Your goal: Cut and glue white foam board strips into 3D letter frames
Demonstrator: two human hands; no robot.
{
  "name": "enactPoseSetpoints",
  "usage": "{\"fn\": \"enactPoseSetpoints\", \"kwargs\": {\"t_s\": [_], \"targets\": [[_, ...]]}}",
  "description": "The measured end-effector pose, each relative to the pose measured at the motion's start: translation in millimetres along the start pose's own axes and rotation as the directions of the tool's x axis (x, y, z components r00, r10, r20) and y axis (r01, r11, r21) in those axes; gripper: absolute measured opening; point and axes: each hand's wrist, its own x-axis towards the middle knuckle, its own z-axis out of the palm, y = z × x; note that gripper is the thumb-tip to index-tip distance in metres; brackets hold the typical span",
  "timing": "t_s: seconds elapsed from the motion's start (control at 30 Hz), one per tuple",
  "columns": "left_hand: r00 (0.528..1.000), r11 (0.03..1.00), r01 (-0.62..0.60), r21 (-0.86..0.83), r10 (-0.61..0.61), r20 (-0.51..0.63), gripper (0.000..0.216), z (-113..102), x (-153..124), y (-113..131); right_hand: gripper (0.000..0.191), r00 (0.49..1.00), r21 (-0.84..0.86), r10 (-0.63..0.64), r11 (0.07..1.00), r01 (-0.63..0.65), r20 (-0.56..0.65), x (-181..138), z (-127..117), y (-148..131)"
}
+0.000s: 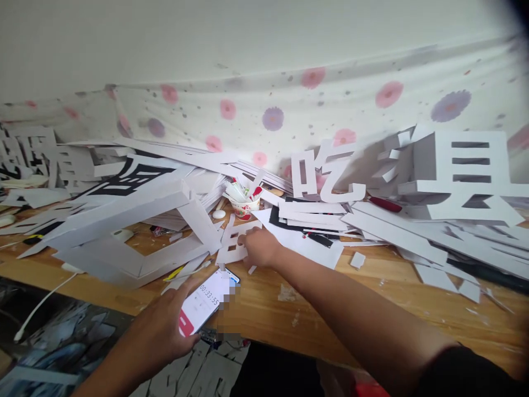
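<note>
My left hand (159, 331) grips a smartphone (206, 300) at the near edge of the wooden table (314, 320); its screen shows a running timer. My right hand (259, 246) reaches forward across the table, fingers curled onto a small white cut-out foam piece (231, 242) lying flat on the wood. White foam-board offcuts lie all around that piece.
Large white cut-out characters (458, 176) lean against a flowered cloth (289, 110) at the back. A paper cup (244, 207) holding tools stands behind my right hand. A big white foam frame (124, 242) lies at the left. A white cable (41, 303) hangs off the table's left edge.
</note>
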Motion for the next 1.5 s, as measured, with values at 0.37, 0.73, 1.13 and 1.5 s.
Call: {"fn": "enactPoseSetpoints", "kwargs": {"t_s": [0.37,0.73,1.13,1.5], "targets": [[0.989,0.988,0.043,0.151,-0.063,0.136,0.081,-10.8,41.2,58.1,0.024,0.97,0.261,0.175,0.957,-0.127,-0.169,-164.2,-77.5,74.2],[0.995,0.984,0.03,0.178,-0.046,0.086,0.069,0.3,74.3,73.2,0.025,0.969,0.252,0.24,0.935,-0.249,0.067,-320.0,-36.5,65.8],[0.745,0.726,-0.662,-0.187,0.665,-0.056,0.03,41.9,94.1,265.0,0.03,0.971,0.299,0.236,0.924,-0.238,0.042,-331.2,-16.7,83.3],[0.674,0.632,-0.673,-0.384,0.738,0.031,0.033,86.7,114.0,299.8,0.024,0.98,0.302,0.189,0.94,-0.161,-0.067,-338.1,1.1,96.9]]}}
